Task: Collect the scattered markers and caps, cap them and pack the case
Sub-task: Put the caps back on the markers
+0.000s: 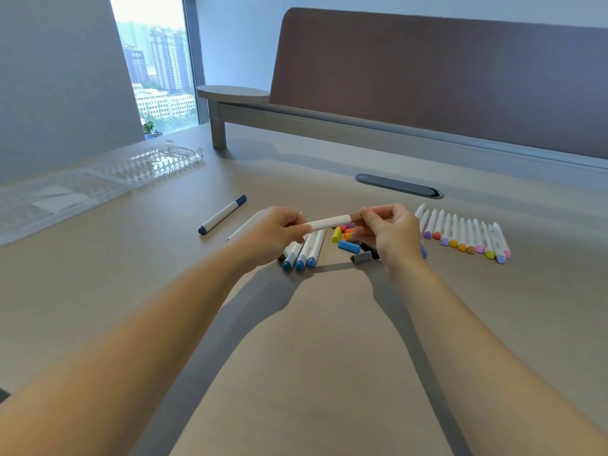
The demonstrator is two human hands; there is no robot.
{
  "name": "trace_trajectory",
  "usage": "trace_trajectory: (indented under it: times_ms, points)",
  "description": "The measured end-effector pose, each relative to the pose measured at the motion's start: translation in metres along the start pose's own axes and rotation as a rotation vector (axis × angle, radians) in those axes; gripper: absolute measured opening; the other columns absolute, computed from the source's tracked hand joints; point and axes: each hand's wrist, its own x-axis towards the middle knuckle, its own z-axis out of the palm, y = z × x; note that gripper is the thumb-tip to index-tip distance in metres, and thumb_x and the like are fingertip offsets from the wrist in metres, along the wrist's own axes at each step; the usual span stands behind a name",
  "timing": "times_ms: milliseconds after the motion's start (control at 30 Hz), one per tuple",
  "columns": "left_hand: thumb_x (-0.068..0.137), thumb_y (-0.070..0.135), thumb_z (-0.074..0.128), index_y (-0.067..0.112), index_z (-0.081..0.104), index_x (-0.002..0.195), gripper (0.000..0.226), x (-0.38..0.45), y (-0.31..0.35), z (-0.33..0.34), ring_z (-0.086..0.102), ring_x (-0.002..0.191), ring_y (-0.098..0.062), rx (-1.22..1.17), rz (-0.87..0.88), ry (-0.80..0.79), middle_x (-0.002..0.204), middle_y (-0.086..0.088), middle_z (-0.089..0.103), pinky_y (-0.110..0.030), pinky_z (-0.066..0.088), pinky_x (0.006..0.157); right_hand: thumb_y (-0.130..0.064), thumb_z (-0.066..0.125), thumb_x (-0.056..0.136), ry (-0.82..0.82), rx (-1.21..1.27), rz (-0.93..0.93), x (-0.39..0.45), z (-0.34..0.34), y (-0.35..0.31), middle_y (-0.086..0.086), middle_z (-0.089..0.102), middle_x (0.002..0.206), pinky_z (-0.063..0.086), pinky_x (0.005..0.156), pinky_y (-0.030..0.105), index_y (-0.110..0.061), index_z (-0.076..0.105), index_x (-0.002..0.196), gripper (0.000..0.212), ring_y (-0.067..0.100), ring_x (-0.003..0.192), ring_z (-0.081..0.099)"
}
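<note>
My left hand (274, 233) grips one end of a white marker (330, 222) held level above the desk. My right hand (388, 233) pinches a brown cap (356, 217) at the marker's other end. Under the hands lie several white markers with blue caps (301, 258) and a heap of loose caps: yellow (336, 235), blue (348, 246), grey (362, 257) and others. To the right, a row of capped markers (467, 236) is lined up. A dark-blue capped marker (223, 214) lies alone to the left. The clear plastic case (144, 166) lies open at the far left.
A tan desk (329, 324) carries everything. A brown divider panel (444, 77) runs along its far edge, with a dark oval cable port (398, 186) in front. A grey shelf post (217, 126) stands behind the case. The case's lid (49, 202) lies flat at the left edge.
</note>
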Motion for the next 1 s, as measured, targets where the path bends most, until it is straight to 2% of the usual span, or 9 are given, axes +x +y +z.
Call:
trace_trajectory:
  times_ms: [133, 233, 367, 467, 533, 600, 733, 867, 1000]
  points:
    - [0.096, 0.019, 0.042, 0.007, 0.058, 0.092, 0.02, 0.002, 0.0, -0.004, 0.035, 0.055, -0.007, 0.04, 0.014, 0.074, 0.065, 0.005, 0.046, -0.013, 0.03, 0.052, -0.015, 0.049, 0.094, 0.089, -0.011, -0.033, 0.006, 0.021, -0.004, 0.001, 0.06, 0.083, 0.051, 0.059, 0.015, -0.012, 0.047, 0.094, 0.004, 0.006, 0.063, 0.059]
    - [0.096, 0.019, 0.043, 0.01, 0.055, 0.081, 0.021, 0.005, -0.009, -0.008, 0.036, 0.055, -0.008, 0.029, 0.028, 0.136, 0.064, 0.005, 0.047, -0.015, 0.032, 0.053, -0.014, 0.046, 0.095, 0.076, -0.026, -0.079, 0.012, 0.033, -0.009, -0.004, 0.058, 0.077, 0.049, 0.058, 0.012, -0.013, 0.047, 0.094, 0.002, 0.006, 0.063, 0.058]
    - [0.095, 0.018, 0.045, 0.019, 0.051, 0.067, 0.029, 0.01, -0.024, -0.02, 0.037, 0.053, -0.01, 0.046, 0.037, 0.213, 0.061, 0.006, 0.048, -0.022, 0.034, 0.052, -0.01, 0.045, 0.096, 0.045, 0.031, -0.069, 0.015, 0.049, -0.006, 0.007, 0.063, 0.089, 0.052, 0.069, 0.019, -0.01, 0.049, 0.094, 0.005, 0.014, 0.074, 0.061]
    - [0.093, 0.017, 0.048, 0.012, 0.058, 0.077, 0.019, 0.016, -0.035, -0.032, 0.041, 0.055, -0.014, 0.076, 0.041, 0.297, 0.072, -0.005, 0.059, -0.028, 0.035, 0.054, -0.008, 0.043, 0.096, -0.047, -0.064, -0.095, 0.019, 0.059, -0.002, 0.01, 0.062, 0.108, 0.049, 0.08, 0.023, -0.007, 0.054, 0.112, 0.019, 0.016, 0.093, 0.058]
    - [0.092, 0.019, 0.05, 0.009, 0.061, 0.086, 0.016, 0.022, -0.047, -0.038, 0.048, 0.067, -0.021, 0.128, 0.01, 0.374, 0.085, -0.011, 0.063, -0.029, 0.038, 0.062, -0.01, 0.045, 0.096, -0.089, -0.2, -0.135, 0.024, 0.063, 0.001, 0.007, 0.059, 0.117, 0.046, 0.085, 0.025, -0.007, 0.053, 0.123, 0.029, 0.019, 0.105, 0.057]
    - [0.092, 0.02, 0.049, 0.006, 0.061, 0.093, 0.019, 0.028, -0.059, -0.041, 0.051, 0.078, -0.026, 0.227, -0.048, 0.433, 0.087, -0.01, 0.061, -0.028, 0.035, 0.066, -0.012, 0.045, 0.096, -0.067, -0.302, -0.155, 0.031, 0.063, 0.005, 0.008, 0.057, 0.124, 0.045, 0.092, 0.028, -0.008, 0.051, 0.126, 0.031, 0.019, 0.112, 0.053]
    - [0.094, 0.019, 0.045, 0.002, 0.057, 0.102, 0.023, 0.038, -0.078, -0.038, 0.049, 0.078, -0.026, 0.42, -0.14, 0.471, 0.095, -0.014, 0.062, -0.03, 0.037, 0.067, -0.013, 0.045, 0.096, -0.04, -0.415, -0.15, 0.042, 0.059, 0.014, 0.01, 0.058, 0.123, 0.047, 0.096, 0.033, -0.006, 0.054, 0.121, 0.028, 0.022, 0.112, 0.054]
    - [0.092, 0.014, 0.045, 0.0, 0.055, 0.102, 0.02, 0.047, -0.089, -0.037, 0.047, 0.078, -0.029, 0.552, -0.19, 0.484, 0.097, -0.019, 0.062, -0.033, 0.037, 0.066, -0.013, 0.045, 0.096, -0.042, -0.446, -0.132, 0.047, 0.057, 0.021, 0.01, 0.059, 0.12, 0.047, 0.097, 0.035, -0.006, 0.055, 0.118, 0.026, 0.022, 0.111, 0.054]
    - [0.09, 0.017, 0.048, 0.003, 0.059, 0.104, 0.022, 0.05, -0.088, -0.039, 0.049, 0.1, -0.032, 0.654, -0.19, 0.465, 0.106, -0.015, 0.058, -0.036, 0.04, 0.079, -0.014, 0.044, 0.096, -0.047, -0.496, -0.143, 0.048, 0.058, 0.025, 0.009, 0.059, 0.118, 0.045, 0.093, 0.032, -0.007, 0.056, 0.116, 0.025, 0.02, 0.109, 0.054]
